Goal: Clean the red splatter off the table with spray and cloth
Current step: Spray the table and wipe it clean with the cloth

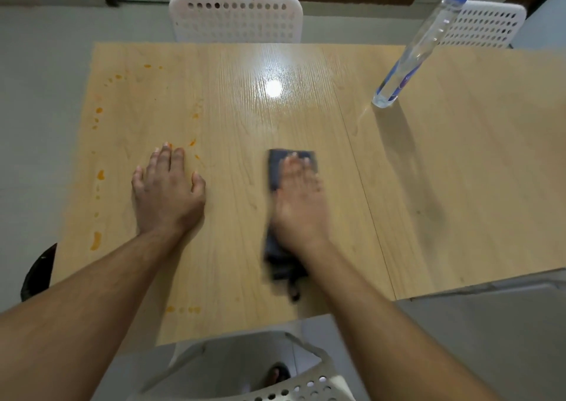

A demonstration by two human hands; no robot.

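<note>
We press our right hand [298, 198], fingers straight, flat on the dark blue folded cloth [277, 171]; our left hand [167, 187] lies spread on the pale wooden surface [459, 161]. Orange-red splatter spots [97, 239] ring the left edge, and the clear blue-capped spray bottle [419, 51] stands far right, bare wood between.

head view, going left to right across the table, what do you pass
orange splatter → left hand, flat on the table → right hand, pressing on the dark cloth → spray bottle
</note>
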